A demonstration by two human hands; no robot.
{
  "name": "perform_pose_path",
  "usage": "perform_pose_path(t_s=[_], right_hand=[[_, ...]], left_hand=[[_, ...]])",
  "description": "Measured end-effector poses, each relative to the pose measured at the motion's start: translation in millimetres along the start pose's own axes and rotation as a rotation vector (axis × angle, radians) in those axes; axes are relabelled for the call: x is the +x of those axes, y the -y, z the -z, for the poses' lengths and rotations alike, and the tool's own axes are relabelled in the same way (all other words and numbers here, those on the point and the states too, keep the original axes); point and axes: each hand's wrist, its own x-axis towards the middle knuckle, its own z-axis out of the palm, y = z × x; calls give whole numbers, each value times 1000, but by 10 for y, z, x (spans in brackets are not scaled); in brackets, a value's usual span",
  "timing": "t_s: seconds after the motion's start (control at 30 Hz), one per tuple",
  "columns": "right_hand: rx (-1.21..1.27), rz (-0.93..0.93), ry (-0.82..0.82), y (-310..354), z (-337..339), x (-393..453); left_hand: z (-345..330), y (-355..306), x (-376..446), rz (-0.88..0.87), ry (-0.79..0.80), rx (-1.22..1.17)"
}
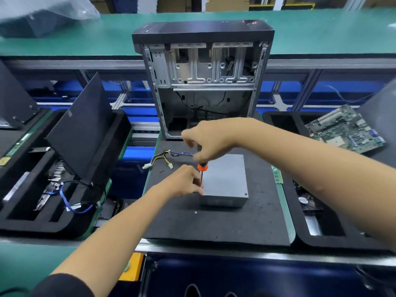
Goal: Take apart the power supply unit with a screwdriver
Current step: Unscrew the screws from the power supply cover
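**Screwdriver upright at the PSU's left edge**

Black foam mat [214, 224] under your arms carries the power supply unit [225, 179], a plain grey metal box lying flat, one loose screw [195, 212] just before it. Your left hand [184, 181] pinches the screwdriver [202, 168] shaft against the box's left edge; your right hand [207, 140] curls round the handle top. Behind stands the gutted computer case [203, 82].

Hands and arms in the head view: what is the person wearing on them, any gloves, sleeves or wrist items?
No gloves: the left hand and the right hand are bare, with no watch, ring or wrist strap visible. Both forearms are uncovered. A dark sleeve shows at the left upper arm near the bottom edge; the right arm leaves the frame before any sleeve appears.
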Motion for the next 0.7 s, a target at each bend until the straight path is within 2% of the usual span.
perform_pose_path(t_s=[0.07,0.1,0.27,0.4,0.47,0.57,0.63,0.7], right_hand=[[-154,-121,-47,2,-13,30],[-179,-121,-30,-11,-10,53],[35,39,11,-114,33,14],[143,129,61,-136,41,-32],[131,57,42,-136,5,-20],[-79,-113,-3,-138,-27,-2],[-176,-59,-61,-154,-70,32],[-53,39,-73,-172,-55,4]], left_hand=[[-5,-8,3,18,-12,-8],[-8,-10,6,20,-16,-10],[-23,27,-13,14,-31,-44],[35,8,-11,-3,33,-46],[59,1,3,-6,58,-47],[51,-13,7,5,52,-46],[43,-5,18,-2,51,-41],[42,-3,25,-15,58,-27]])
